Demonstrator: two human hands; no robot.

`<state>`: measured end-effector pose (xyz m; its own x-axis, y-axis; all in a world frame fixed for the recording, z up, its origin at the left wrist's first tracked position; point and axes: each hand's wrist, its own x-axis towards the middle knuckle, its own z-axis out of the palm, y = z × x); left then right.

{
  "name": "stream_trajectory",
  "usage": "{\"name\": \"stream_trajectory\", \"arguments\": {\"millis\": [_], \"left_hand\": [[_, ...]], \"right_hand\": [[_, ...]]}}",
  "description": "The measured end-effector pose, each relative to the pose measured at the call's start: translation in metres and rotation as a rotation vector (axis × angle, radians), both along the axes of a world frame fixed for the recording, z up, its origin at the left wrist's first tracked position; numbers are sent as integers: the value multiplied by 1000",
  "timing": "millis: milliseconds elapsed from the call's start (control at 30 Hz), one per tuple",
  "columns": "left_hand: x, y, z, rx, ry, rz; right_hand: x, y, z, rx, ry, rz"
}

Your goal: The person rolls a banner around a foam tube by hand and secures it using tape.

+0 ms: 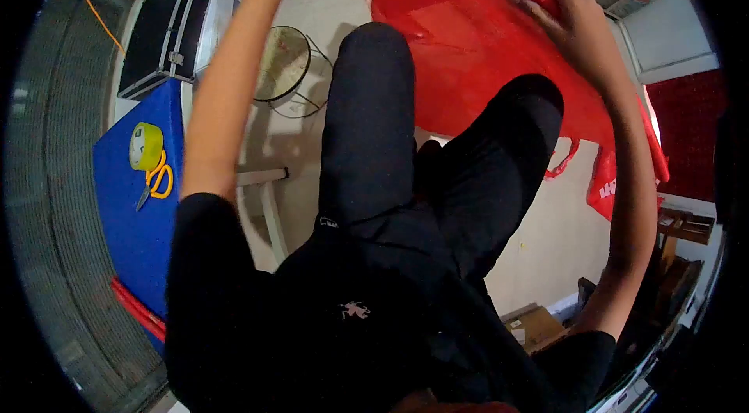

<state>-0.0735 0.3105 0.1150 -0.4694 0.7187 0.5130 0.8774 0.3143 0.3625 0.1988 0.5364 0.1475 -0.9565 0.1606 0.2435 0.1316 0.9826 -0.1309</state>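
Note:
A large red sheet (468, 46), looking like thin fabric or plastic, spreads from the top edge over the space beyond the knees and hangs down at the right. Its upper right edge is bunched into a thick roll. My right hand (573, 19) is closed round that rolled edge, thumb and fingers on either side. On the left, my forearm reaches up to the top edge of the picture, and my left hand lies outside the frame.
Yellow-green tape (146, 146) and orange-handled scissors (160, 181) lie on a blue surface (129, 206) at left, with a black case (160, 38) above. A round stool (282, 62) stands left of my legs. Cardboard (538, 327) lies lower right.

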Motion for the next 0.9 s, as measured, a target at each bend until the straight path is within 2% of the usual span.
{"name": "stream_trajectory", "arguments": {"millis": [67, 100, 133, 167, 200, 233, 267, 333, 400, 433, 467, 533, 567, 600, 633, 667, 700, 767, 833, 900], "left_hand": [[-29, 15, -57, 854, -370, -252], [-62, 3, -93, 435, -134, 176], [-55, 8, -123, 434, -275, 60], [-26, 13, -145, 244, -218, 207], [-3, 15, -171, 128, -112, 301], [11, 17, -187, 6, -5, 395], [15, 16, -186, 10, -7, 399], [16, 17, -183, 213, -516, 203], [14, 19, -187, 255, -596, 181], [12, 19, -190, 298, -673, 162], [8, 17, -197, 302, -671, 164], [-1, 9, -213, 722, -1104, -12], [1, -1, -208, 873, -1307, -21], [-6, -9, -217, 873, -1310, -26], [-11, -18, -226, 828, -1312, 173], [-18, -26, -237, 777, -1306, 370], [-25, -32, -243, 776, -1307, 364], [-34, -30, -246, 440, -526, 833], [-11, -13, -172, 653, -129, 390], [29, 4, -77, 608, 184, 167]], "right_hand": [[-4, 6, -2, -30, 32, -10], [-1, 20, -3, -157, 117, 105], [1, 28, 0, -279, 202, 221], [9, 14, 16, -512, 108, 85], [15, 15, 27, -502, 107, 87], [20, 20, 37, -559, 59, -77], [26, 21, 48, -616, 11, -242], [35, 12, 62, -735, 38, -352], [49, 35, 64, -806, 257, -407], [52, 37, 68, -806, 347, -515], [56, 41, 71, -804, 347, -511], [72, 62, 76, -784, 451, -402], [79, 83, 77, -777, 453, -404], [86, 109, 76, -816, 573, -467], [92, 132, 75, -856, 693, -529], [95, 139, 77, -854, 694, -532], [99, 144, 80, -740, 512, -458], [101, 181, 73, -507, 339, -295], [93, 187, 62, -266, 280, -164], [61, 126, 49, 6, 270, -105]]}}
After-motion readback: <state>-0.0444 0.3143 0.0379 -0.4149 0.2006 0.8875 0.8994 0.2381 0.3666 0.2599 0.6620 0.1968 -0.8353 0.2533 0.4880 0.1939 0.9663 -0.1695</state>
